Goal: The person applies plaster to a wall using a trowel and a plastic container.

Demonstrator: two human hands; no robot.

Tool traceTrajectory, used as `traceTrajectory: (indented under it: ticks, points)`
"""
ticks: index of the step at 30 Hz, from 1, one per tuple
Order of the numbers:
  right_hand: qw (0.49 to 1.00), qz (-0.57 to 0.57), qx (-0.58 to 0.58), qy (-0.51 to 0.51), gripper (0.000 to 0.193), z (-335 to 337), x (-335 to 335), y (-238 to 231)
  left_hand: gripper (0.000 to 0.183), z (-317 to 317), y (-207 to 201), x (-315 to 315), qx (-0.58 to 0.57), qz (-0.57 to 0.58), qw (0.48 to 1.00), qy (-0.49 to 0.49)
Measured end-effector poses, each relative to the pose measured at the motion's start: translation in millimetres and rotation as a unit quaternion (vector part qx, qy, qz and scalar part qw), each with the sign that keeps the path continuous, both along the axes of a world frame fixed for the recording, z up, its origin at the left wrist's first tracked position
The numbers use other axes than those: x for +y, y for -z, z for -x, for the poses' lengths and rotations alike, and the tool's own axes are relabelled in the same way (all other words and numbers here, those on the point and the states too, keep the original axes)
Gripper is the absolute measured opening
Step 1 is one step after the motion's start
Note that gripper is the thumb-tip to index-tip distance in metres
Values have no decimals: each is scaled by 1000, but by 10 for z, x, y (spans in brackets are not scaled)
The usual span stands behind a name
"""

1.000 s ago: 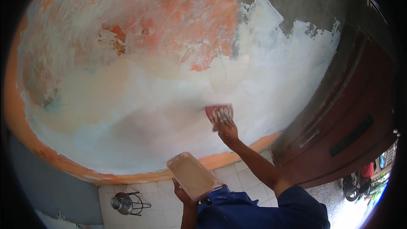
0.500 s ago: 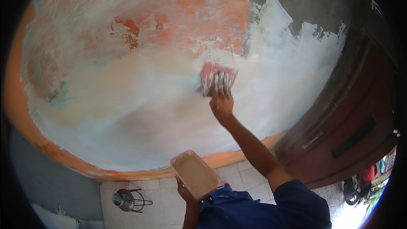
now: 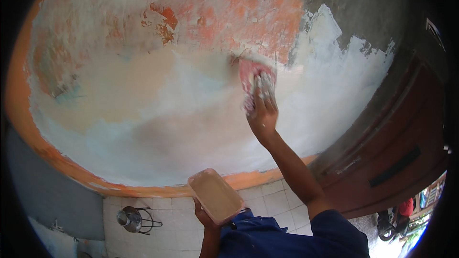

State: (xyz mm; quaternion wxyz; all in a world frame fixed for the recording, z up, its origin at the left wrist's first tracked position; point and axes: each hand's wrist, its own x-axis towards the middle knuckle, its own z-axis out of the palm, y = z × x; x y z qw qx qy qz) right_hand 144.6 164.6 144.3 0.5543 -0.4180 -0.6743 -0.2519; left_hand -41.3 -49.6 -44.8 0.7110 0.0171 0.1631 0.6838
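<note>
My right hand (image 3: 263, 112), its fingers smeared with white paste, is closed on a flat pinkish-red putty spreader (image 3: 249, 69). The spreader is at the wall (image 3: 186, 134), just below the border between rough orange paint and smooth whitish putty; motion blurs it, so full contact is hard to judge. Low in front of me, my left hand (image 3: 203, 215) grips a shallow rectangular tray (image 3: 192, 184) from its left side and from beneath. The tray has a pinkish rim and a smooth tan inside. Most of the left fingers are hidden under it.
A dark metal stool with a grey pot-like object (image 3: 129, 219) stands on the white tiled floor (image 3: 179, 231) at lower left. A dark red door (image 3: 382, 148) is at right, with a parked motorcycle (image 3: 389, 220) beyond it. Bare grey plaster (image 3: 373, 5) shows at upper right.
My right hand and the spreader have shifted slightly up the wall, and the spreader has turned. The left hand still holds the tray. The whole view has swung a little.
</note>
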Motion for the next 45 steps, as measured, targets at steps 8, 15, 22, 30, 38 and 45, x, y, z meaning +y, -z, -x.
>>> traceTrajectory:
  ticks: [8,15,22,30,38,45]
  points:
    - [996,29,-77,29,58,339,510,599,65,140,38,58,101,-45,993,-40]
    - [985,133,-90,-56,59,277,-65,1285,97,129,-505,15,76,42,993,-76]
    - [1000,-8,16,-14,62,229,-40,28,76,292,-282,16,101,-24,994,-42]
    - [998,53,-41,4,48,426,366,1052,93,306,-561,42,68,0,997,-37]
    - [998,19,37,-37,51,355,-176,629,105,382,-613,37,65,32,995,-64]
    - [999,-20,-3,39,55,263,535,195,59,422,-318,63,105,-55,993,-28]
